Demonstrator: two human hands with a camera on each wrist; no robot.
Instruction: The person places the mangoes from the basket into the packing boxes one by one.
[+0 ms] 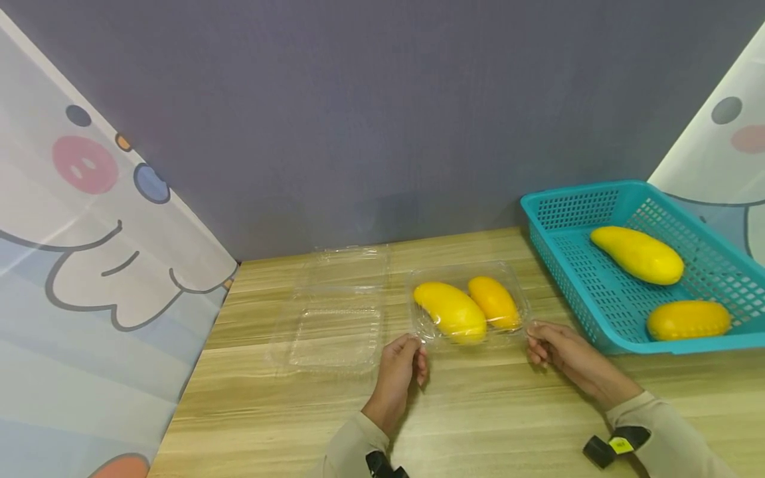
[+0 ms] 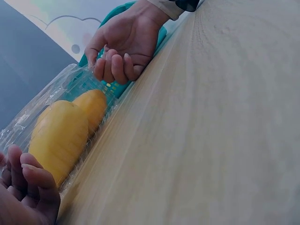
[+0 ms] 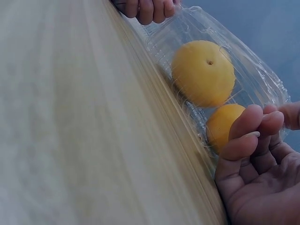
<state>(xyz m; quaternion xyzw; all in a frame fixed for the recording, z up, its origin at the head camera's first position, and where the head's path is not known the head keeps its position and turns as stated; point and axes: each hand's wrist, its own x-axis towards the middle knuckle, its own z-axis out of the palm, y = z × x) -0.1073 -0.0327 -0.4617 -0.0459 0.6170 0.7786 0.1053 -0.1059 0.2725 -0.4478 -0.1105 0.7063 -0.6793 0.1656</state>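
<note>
A clear plastic clamshell container (image 1: 439,274) lies on the table with its lid down over two yellow mangoes. The larger mango (image 1: 452,311) sits at the left and the smaller, more orange mango (image 1: 495,303) at the right. My left hand (image 1: 397,372) pinches the container's near left corner between thumb and fingers. At the near right corner, my right hand (image 1: 564,358) pinches the rim the same way. Both hands also show in the right wrist view, where the right hand's curled fingers (image 3: 241,145) overlap the smaller mango.
Left of the hands, another clear clamshell (image 1: 337,335) lies unfolded on the wooden table (image 1: 239,405). A teal basket (image 1: 588,299) stands at the right, holding a long mango (image 1: 639,255) and a shorter mango (image 1: 688,320). A grey panel (image 1: 382,133) rises behind the table.
</note>
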